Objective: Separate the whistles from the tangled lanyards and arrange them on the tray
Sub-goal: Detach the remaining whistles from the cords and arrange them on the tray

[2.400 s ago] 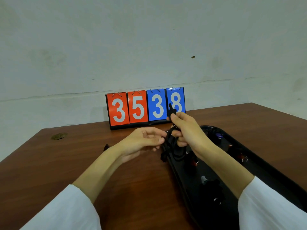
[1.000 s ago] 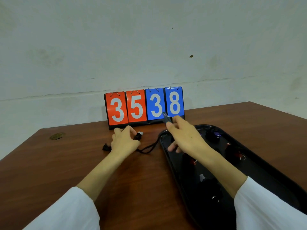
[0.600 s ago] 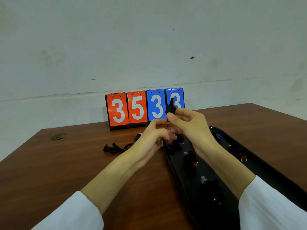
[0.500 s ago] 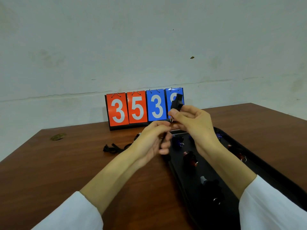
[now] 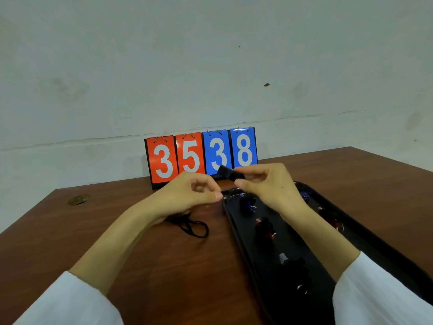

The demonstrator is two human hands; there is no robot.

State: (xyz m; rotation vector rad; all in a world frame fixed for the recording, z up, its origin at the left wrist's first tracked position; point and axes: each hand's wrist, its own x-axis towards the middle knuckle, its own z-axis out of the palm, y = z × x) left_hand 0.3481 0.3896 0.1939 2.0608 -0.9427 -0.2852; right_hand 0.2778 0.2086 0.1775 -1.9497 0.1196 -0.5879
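**Above the tray's far end: whistle pinched, tray below**

Right hand (image 5: 269, 186) fingers (image 5: 241, 182) pinch black whistle (image 5: 230, 174), long axis level, pointing left. Left hand (image 5: 189, 195) fingers pinched shut, apparently on a thin ring or clip. Tray (image 5: 236, 227) lies directly below-right; loose lanyard (image 5: 192, 227) on table (image 5: 164, 266), left.

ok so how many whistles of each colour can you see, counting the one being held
blue whistles: 2
red whistles: 2
black whistles: 2, one of them in the right grip
total: 6 in view
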